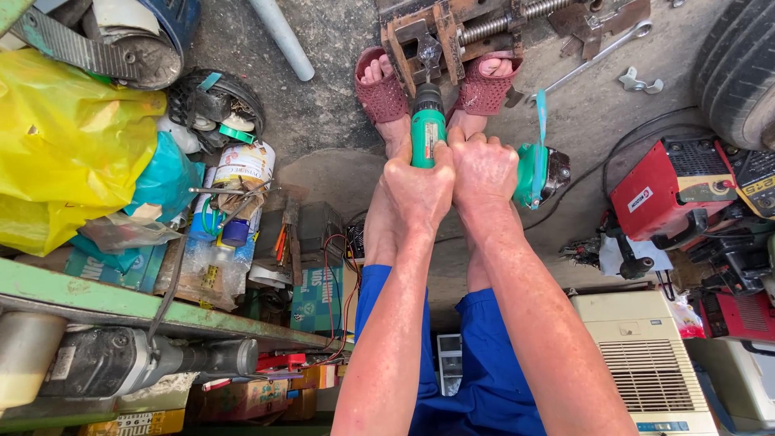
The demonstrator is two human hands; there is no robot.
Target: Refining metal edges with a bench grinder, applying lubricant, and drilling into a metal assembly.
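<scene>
At nine o'clock a yellow plastic bag bulges over a green shelf rail, with a paint can just beside it toward the middle and a grey power tool lying under the rail at seven o'clock. Near the centre, the left hand is closed around the body of a green drill, and the right hand is wrapped tight on the same drill, the two hands touching. The drill points toward twelve o'clock, its tip meeting a rusty metal vise on the concrete floor. Feet in red sandals stand on either side of the drill. Just beside the right hand, at three o'clock from it, lies a teal grinder. Farther toward three o'clock sits a red welding machine, and at five o'clock a cream box with a vent grille.
</scene>
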